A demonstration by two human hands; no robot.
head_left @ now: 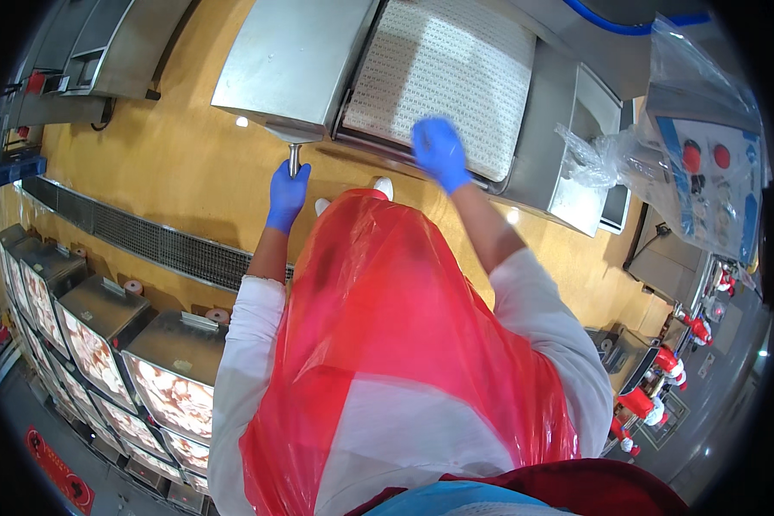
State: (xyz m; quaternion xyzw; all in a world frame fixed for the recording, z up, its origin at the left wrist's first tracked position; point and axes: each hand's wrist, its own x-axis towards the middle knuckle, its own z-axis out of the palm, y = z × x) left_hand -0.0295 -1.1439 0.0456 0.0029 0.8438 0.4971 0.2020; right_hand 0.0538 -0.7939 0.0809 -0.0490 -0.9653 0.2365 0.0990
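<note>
My left hand (286, 194) has its grip closed round the short metal handle (294, 158) under the steel machine (292, 64); my right hand (439, 152) lies open on the white perforated belt (447, 73), holding nothing. Belt bare, nothing loaded yet.

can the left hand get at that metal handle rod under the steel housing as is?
Probably yes. The left hand in its blue glove is already at the metal rod under the steel housing, fingers apparently around it, nothing between. The right hand rests apart on the perforated belt.
</note>
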